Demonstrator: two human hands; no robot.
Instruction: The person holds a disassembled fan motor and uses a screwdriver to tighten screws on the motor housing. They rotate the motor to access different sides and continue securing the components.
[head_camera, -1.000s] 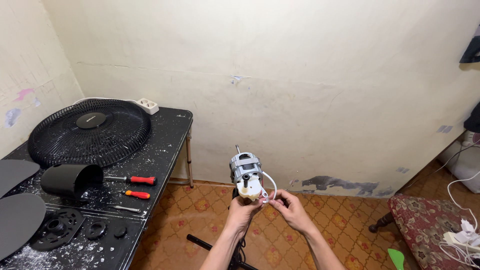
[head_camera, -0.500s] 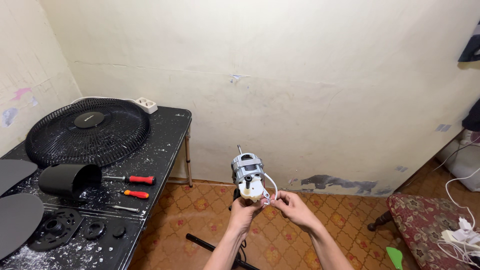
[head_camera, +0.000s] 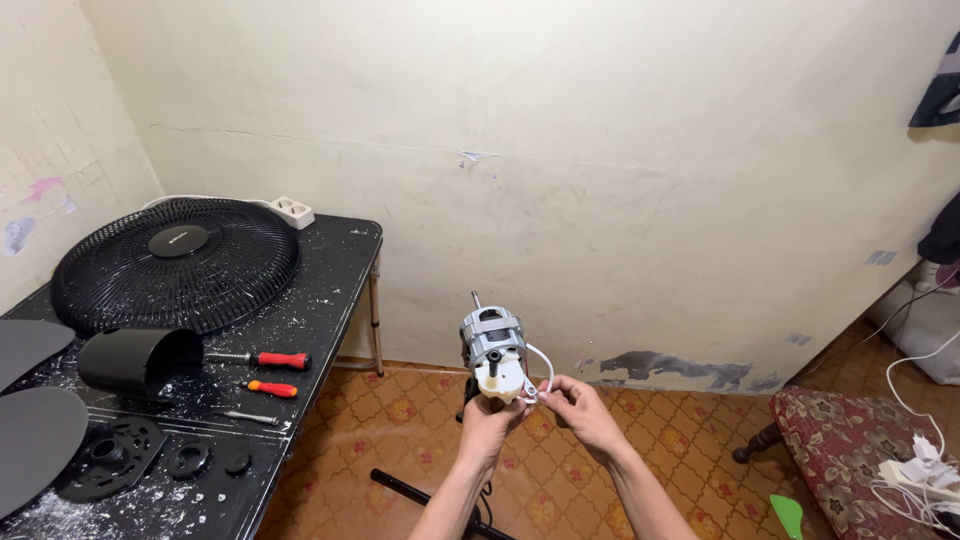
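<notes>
A black counter (head_camera: 330, 285), speckled with white debris, stands against a cream plaster wall (head_camera: 620, 150) at the left of the room. It carries a round black fan guard (head_camera: 175, 262), a black cylindrical housing (head_camera: 140, 360) lying on its side, two red-handled screwdrivers (head_camera: 270, 372), a thin metal tool (head_camera: 245, 416) and black plastic fittings (head_camera: 120, 455). A white power strip (head_camera: 290, 211) lies at the counter's far edge. The floor (head_camera: 400, 430) is orange patterned tile. A patterned cushioned seat (head_camera: 850, 430) occupies the right corner.

The fan motor (head_camera: 493, 350) is held in mid-air over the floor, to the right of the counter, shaft pointing up. The left hand (head_camera: 490, 420) has its grip closed around the motor's lower white end. The right hand (head_camera: 580, 408) has its fingertips pinched together on the white wire (head_camera: 545, 368) that loops from the motor's side.
</notes>
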